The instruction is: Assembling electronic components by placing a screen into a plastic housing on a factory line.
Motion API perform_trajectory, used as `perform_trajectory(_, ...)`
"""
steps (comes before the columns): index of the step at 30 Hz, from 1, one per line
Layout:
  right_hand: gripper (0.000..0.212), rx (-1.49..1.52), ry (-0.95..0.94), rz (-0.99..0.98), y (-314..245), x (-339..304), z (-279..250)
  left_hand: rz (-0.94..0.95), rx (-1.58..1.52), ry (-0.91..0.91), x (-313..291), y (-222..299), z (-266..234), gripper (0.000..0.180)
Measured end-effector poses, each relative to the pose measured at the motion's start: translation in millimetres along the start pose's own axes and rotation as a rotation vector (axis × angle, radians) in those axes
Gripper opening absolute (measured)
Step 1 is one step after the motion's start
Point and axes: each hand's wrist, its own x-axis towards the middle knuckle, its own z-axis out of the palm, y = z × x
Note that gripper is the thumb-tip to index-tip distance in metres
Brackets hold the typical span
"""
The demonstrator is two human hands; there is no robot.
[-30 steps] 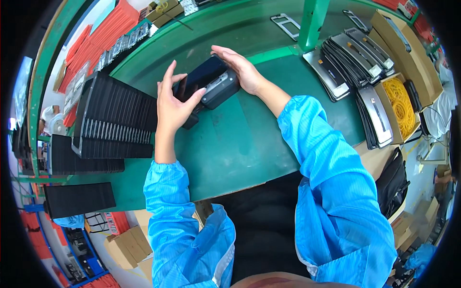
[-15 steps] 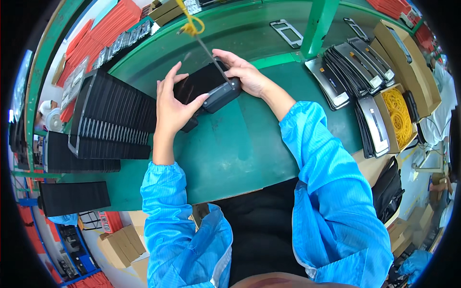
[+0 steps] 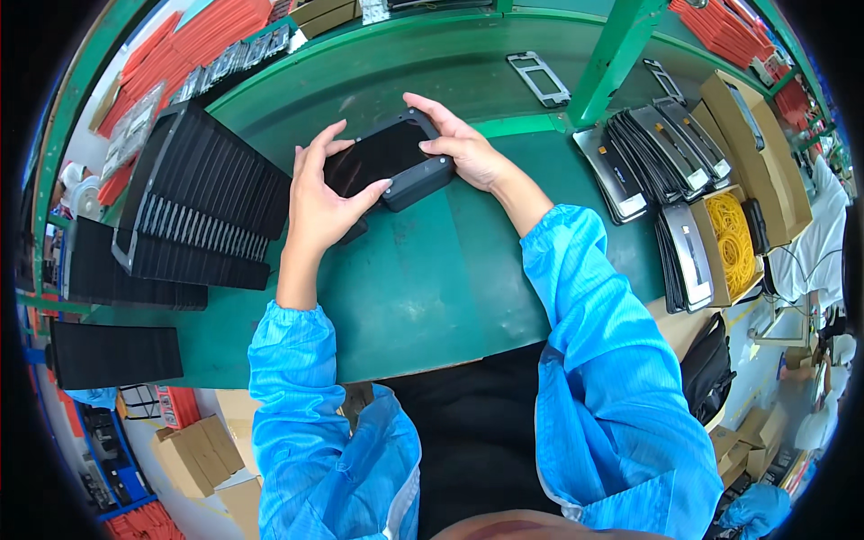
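Note:
Both my hands hold a black block-shaped fixture [image 3: 416, 183] with a dark glossy screen panel [image 3: 378, 158] on its top face. My left hand [image 3: 324, 193] grips the left end, its thumb on the near corner and its fingers along the far side. At the right end, my right hand [image 3: 463, 148] is closed on the fixture, with the thumb over the panel's edge and the index finger along the far corner. The fixture is held over the green work surface [image 3: 423, 288]. Its underside is hidden, and a small black part shows below my left palm.
A tall stack of black slotted trays [image 3: 202, 193] stands at left. On the right lie several rows of flat screen panels [image 3: 661, 148] beside a box of yellow bands [image 3: 733, 238] and an open cardboard box [image 3: 765, 162]. A green post [image 3: 612, 58] rises behind, near a metal frame [image 3: 538, 77].
The thin grey strip with a yellow cord that hung across the fixture is out of view. Both hands keep their hold, and the whole view has shifted slightly.

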Motion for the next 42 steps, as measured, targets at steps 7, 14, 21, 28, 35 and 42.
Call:
perform_trajectory(7,0.081,-0.036,0.01,-0.012,0.2,1.7,-3.8,0.065,0.003,0.028,-0.8,0.8,-6.0,0.086)
perform_trajectory(14,0.058,-0.912,0.036,-0.245,4.7,3.0,-14.8,-0.155,-0.233,-0.269,-24.8,-42.7,-41.4,0.061)
perform_trajectory(21,0.049,-1.009,0.06,-0.243,-4.5,-7.4,-4.5,-0.156,-0.229,-0.218,-31.2,-44.2,-36.0,0.063)
perform_trajectory(28,0.05,-0.396,0.208,-0.148,-34.9,16.0,-30.1,-0.02,-0.332,-0.106,-33.3,-72.2,-7.0,0.061)
perform_trajectory(35,0.024,-0.394,0.119,-0.274,-151.3,57.3,83.7,0.049,-0.416,-0.159,-34.8,-73.6,-10.3,0.073)
perform_trajectory(42,0.042,-0.472,-0.27,-0.038,-61.2,-10.4,96.9,0.026,-0.343,-0.23,-40.7,-68.4,-25.5,0.092)
